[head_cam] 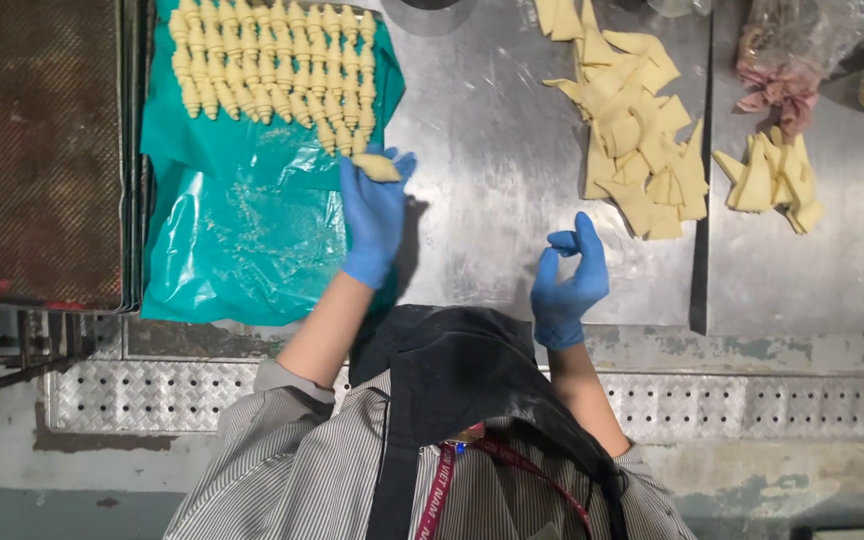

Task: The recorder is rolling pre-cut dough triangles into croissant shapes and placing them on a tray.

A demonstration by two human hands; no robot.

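My left hand (pixel 372 215), in a blue glove, holds a small rolled dough piece (pixel 377 167) at its fingertips over the edge of a teal plastic sheet (pixel 232 250). Several rows of rolled dough pieces (pixel 272 65) lie on the sheet's far end. Over bare steel hovers my right hand (pixel 570 280), also gloved in blue, with fingers curled loosely and nothing in it. A heap of flat dough triangles (pixel 637 140) lies just beyond the right hand.
A second small pile of dough triangles (pixel 772 180) sits at the right on the steel table (pixel 482 150). A clear bag with pink filling (pixel 782 70) lies at the far right. A dark mesh tray (pixel 37 150) is on the left.
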